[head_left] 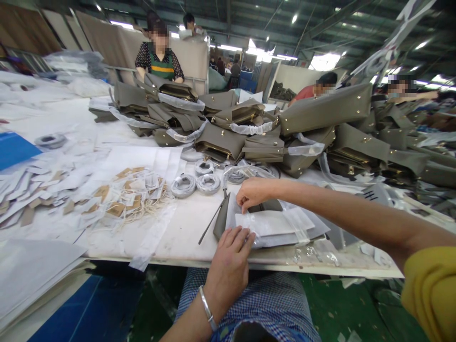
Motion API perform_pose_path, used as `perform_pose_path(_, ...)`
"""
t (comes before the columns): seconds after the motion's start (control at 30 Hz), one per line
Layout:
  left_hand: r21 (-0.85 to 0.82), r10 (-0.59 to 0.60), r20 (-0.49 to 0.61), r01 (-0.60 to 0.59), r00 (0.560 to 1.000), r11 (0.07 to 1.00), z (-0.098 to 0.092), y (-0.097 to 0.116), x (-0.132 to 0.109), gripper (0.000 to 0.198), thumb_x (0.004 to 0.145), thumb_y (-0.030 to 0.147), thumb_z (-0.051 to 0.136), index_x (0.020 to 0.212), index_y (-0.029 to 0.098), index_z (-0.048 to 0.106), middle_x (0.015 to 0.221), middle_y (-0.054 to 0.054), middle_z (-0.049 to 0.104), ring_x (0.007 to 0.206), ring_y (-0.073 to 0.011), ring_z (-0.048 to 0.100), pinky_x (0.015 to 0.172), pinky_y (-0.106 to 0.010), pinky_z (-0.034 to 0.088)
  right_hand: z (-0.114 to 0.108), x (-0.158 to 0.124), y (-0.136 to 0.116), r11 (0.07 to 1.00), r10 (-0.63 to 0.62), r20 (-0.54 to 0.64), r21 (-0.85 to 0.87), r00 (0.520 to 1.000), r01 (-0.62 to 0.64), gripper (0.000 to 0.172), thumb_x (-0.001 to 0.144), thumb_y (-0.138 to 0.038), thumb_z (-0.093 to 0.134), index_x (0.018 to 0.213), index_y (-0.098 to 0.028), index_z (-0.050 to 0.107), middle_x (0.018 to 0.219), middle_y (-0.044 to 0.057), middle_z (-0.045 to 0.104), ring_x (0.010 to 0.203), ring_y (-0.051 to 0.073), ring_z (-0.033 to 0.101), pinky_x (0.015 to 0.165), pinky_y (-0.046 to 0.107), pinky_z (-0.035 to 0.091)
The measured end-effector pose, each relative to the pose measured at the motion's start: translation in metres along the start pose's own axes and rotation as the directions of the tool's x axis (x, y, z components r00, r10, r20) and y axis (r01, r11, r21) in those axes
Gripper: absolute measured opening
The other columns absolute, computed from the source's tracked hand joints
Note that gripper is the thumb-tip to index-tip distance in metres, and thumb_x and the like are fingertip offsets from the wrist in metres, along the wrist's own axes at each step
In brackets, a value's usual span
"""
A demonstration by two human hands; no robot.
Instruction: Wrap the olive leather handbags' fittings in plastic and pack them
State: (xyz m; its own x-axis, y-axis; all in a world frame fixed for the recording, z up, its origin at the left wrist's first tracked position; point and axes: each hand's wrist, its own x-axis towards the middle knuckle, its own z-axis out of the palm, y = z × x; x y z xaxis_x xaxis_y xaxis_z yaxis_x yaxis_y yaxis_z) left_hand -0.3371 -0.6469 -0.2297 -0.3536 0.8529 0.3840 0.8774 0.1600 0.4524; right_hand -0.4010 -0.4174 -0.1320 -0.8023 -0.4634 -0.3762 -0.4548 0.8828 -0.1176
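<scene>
A grey-green handbag lies at the table's front edge, with a thin strap sticking out to its left. White wrapping sheets, some of them translucent, cover most of it. My left hand rests palm down on the bag's near left edge, its fingers stretched out. Over the bag's far side, my right hand is closed, with curled fingertips down at the sheet's upper edge. What those fingers pinch, if anything, is hidden. Behind the bag sit wrapped coiled straps.
Many grey-green handbags are heaped across the back. String tags and paper slips lie to the left. Clear tape pieces hang along the front edge. A co-worker stands beyond the heap.
</scene>
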Motion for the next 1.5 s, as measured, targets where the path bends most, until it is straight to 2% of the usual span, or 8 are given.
perform_pose_path(0.2, 0.081, -0.017, -0.004, 0.017, 1.0, 0.997, 0.002, 0.002, -0.002, 0.061, 0.075, 0.002, 0.046, 0.133, 0.018, 0.045, 0.139, -0.014, 0.043, 0.13, -0.0296, 0.039, 0.109, -0.055, 0.035, 0.004, 0.012, 0.003, 1.0, 0.025, 0.064, 0.001, 0.998, -0.025, 0.023, 0.077, -0.043, 0.066, 0.077, -0.021, 0.073, 0.067, -0.002, 0.07, 0.058, 0.011, 0.054, 0.053, 0.023, 0.027)
perform_pose_path(0.4, 0.123, 0.086, 0.086, -0.096, 0.993, 0.988, 0.003, -0.003, -0.003, 0.066, 0.078, 0.005, 0.042, 0.142, 0.016, 0.033, 0.15, -0.005, 0.037, 0.139, -0.0221, 0.029, 0.117, -0.048, 0.022, 0.006, 0.032, 0.014, 1.0, 0.002, 0.131, -0.027, 0.991, 0.002, 0.028, 0.071, -0.047, 0.071, 0.069, -0.019, 0.072, 0.057, -0.002, 0.064, 0.051, 0.01, 0.047, 0.051, 0.024, 0.023)
perform_pose_path(0.53, 0.128, 0.062, 0.098, -0.074, 0.993, 0.989, 0.003, -0.004, -0.004, 0.07, 0.077, 0.006, 0.043, 0.145, 0.017, 0.029, 0.152, -0.003, 0.032, 0.14, -0.0206, 0.028, 0.118, -0.046, 0.02, 0.012, 0.038, 0.03, 0.999, 0.045, 0.079, -0.005, 0.996, -0.044, 0.04, 0.062, -0.057, 0.074, 0.071, -0.019, 0.073, 0.06, -0.001, 0.065, 0.052, 0.011, 0.046, 0.053, 0.025, 0.024)
perform_pose_path(0.8, 0.125, 0.018, 0.094, -0.03, 0.995, 0.992, 0.002, 0.002, -0.005, 0.072, 0.076, 0.004, 0.043, 0.144, 0.021, 0.03, 0.152, 0.002, 0.032, 0.14, -0.0174, 0.028, 0.119, -0.045, 0.018, 0.026, 0.036, 0.065, 0.952, 0.17, 0.075, 0.246, 0.983, -0.183, 0.032, 0.068, -0.046, 0.07, 0.077, -0.016, 0.075, 0.065, 0.001, 0.069, 0.06, 0.013, 0.056, 0.059, 0.023, 0.036)
perform_pose_path(1.0, 0.145, 0.014, 0.105, -0.03, 0.994, 0.989, 0.004, 0.003, -0.007, 0.074, 0.076, 0.004, 0.041, 0.146, 0.022, 0.025, 0.154, 0.005, 0.026, 0.142, -0.0169, 0.023, 0.12, -0.044, 0.015, 0.021, 0.009, 0.042, 0.944, 0.183, -0.054, 0.289, 0.982, -0.161, 0.035, 0.081, -0.044, 0.057, 0.095, -0.016, 0.073, 0.091, 0.006, 0.072, 0.078, 0.018, 0.061, 0.069, 0.025, 0.039)
perform_pose_path(1.13, 0.181, 0.014, 0.106, -0.033, 0.994, 0.983, 0.007, 0.001, -0.008, 0.078, 0.075, 0.003, 0.039, 0.147, 0.023, 0.021, 0.155, 0.007, 0.021, 0.143, -0.0162, 0.02, 0.12, -0.044, 0.011, 0.035, -0.004, 0.021, 0.914, 0.218, -0.017, 0.354, 0.976, -0.198, 0.053, 0.066, -0.058, 0.069, 0.1, -0.017, 0.067, 0.093, 0.006, 0.069, 0.078, 0.02, 0.058, 0.065, 0.026, 0.039)
perform_pose_path(1.3, 0.218, 0.009, 0.095, -0.03, 0.995, 0.975, 0.008, 0.001, -0.008, 0.081, 0.073, 0.001, 0.039, 0.148, 0.023, 0.019, 0.155, 0.008, 0.019, 0.143, -0.016, 0.019, 0.119, -0.042, 0.01, 0.058, 0.001, 0.03, 0.733, 0.314, 0.047, 0.623, 0.948, -0.273, 0.052, 0.061, -0.053, 0.074, 0.099, -0.018, 0.065, 0.094, 0.004, 0.066, 0.083, 0.02, 0.057, 0.069, 0.026, 0.041)
perform_pose_path(1.5, 0.24, -0.004, 0.092, -0.018, 0.996, 0.971, 0.01, 0.001, -0.006, 0.081, 0.072, 0.001, 0.038, 0.148, 0.021, 0.019, 0.155, 0.007, 0.02, 0.143, -0.0157, 0.019, 0.119, -0.041, 0.01, 0.076, 0.007, 0.044, 0.305, 0.394, 0.153, 0.908, 0.906, -0.286, 0.048, 0.057, -0.031, 0.076, 0.102, -0.018, 0.066, 0.094, 0.002, 0.068, 0.086, 0.017, 0.06, 0.073, 0.024, 0.044)
